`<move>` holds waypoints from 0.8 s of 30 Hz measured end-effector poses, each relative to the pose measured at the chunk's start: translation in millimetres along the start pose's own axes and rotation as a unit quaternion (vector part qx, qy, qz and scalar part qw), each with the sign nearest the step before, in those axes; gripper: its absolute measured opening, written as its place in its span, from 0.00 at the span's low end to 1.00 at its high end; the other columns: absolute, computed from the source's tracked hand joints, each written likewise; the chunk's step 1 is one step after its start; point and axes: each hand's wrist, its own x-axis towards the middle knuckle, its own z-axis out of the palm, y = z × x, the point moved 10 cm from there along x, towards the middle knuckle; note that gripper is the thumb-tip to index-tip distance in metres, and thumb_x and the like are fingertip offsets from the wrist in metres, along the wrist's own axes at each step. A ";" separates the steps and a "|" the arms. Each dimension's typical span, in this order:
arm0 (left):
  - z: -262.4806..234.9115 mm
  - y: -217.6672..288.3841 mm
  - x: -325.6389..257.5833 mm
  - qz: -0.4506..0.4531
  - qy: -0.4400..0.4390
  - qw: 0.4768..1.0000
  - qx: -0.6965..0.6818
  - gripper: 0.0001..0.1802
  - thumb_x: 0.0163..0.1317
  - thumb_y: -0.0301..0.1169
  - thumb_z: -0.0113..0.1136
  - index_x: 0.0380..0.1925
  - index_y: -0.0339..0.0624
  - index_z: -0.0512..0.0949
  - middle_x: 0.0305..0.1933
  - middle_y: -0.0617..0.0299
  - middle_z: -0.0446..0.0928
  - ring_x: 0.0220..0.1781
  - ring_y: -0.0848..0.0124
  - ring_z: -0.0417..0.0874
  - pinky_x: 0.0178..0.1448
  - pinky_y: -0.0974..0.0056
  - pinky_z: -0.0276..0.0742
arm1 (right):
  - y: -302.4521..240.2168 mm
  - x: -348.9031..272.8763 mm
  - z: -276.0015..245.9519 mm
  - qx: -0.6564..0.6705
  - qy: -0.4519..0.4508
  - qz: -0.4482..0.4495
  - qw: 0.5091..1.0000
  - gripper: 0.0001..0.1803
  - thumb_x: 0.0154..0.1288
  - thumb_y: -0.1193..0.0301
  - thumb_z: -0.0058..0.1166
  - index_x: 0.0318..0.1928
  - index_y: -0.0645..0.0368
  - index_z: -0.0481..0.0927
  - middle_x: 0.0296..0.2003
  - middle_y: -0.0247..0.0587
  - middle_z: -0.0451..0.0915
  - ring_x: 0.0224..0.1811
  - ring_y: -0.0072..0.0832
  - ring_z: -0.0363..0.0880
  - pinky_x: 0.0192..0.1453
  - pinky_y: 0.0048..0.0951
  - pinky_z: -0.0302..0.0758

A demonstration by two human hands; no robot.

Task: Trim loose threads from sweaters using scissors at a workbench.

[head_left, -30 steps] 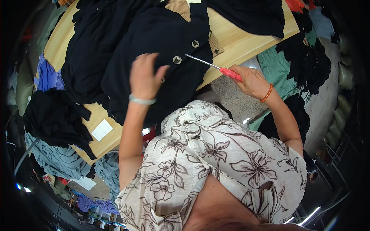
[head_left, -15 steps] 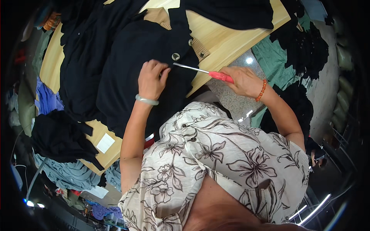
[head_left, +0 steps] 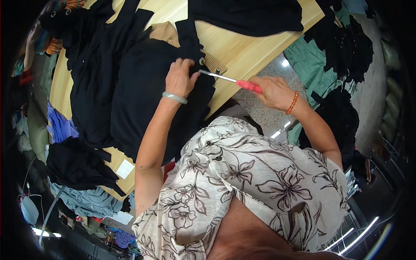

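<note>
A black knit garment (head_left: 145, 86) with large buttons lies spread on the table. Its front edge has a button (head_left: 202, 61), and tan ribbed knit (head_left: 214, 63) shows beside it. My left hand (head_left: 180, 80), with a pale bangle at the wrist, rests on the garment. Its fingers are curled and the thumb is close to the forefinger, pinching the black cloth near the edge. In my right hand (head_left: 275, 93) is a red-handled tool (head_left: 249, 86) with a long thin metal shaft. The shaft points left, its tip beside my left thumb at the garment. The tip's shape is too small to make out.
More black garments (head_left: 89, 91) lie on the left of the wooden table (head_left: 255, 47), and another black piece (head_left: 245, 15) is at the far side. Green cloth (head_left: 310, 69) and black clothes are heaped beyond the right table edge. Blue-grey cloth (head_left: 91, 199) hangs low at the left.
My left hand has shifted a little right and its thumb has come closer to the tool's tip. The button by the tip is no longer in plain sight. My right hand stays about in place.
</note>
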 end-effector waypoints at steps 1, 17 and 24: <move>-8.7 8.8 10.3 0.021 0.066 0.998 -0.004 0.17 0.50 0.30 0.71 0.39 0.41 0.78 0.43 0.51 0.74 0.44 0.52 0.78 0.48 0.54 0.76 | 12.5 0.0 -4.4 -0.017 -0.004 0.023 1.000 0.14 0.64 0.68 0.55 0.50 0.56 0.75 0.33 0.54 0.81 0.37 0.52 0.81 0.42 0.49 0.75; 50.5 -8.0 -32.2 0.007 0.001 0.974 0.226 0.09 0.50 0.31 0.59 0.32 0.42 0.81 0.38 0.57 0.71 0.44 0.61 0.71 0.44 0.59 0.65 | -34.6 2.2 50.5 -0.124 -0.051 0.057 0.989 0.12 0.61 0.67 0.55 0.42 0.59 0.77 0.31 0.57 0.81 0.38 0.54 0.81 0.43 0.53 0.74; 26.2 -24.6 -46.2 0.016 0.058 0.991 0.123 0.07 0.49 0.29 0.61 0.30 0.41 0.80 0.32 0.56 0.79 0.38 0.59 0.79 0.42 0.59 0.73 | -73.4 -3.1 48.1 -0.152 -0.055 0.019 0.987 0.14 0.62 0.66 0.56 0.47 0.59 0.77 0.33 0.57 0.82 0.38 0.57 0.80 0.45 0.53 0.75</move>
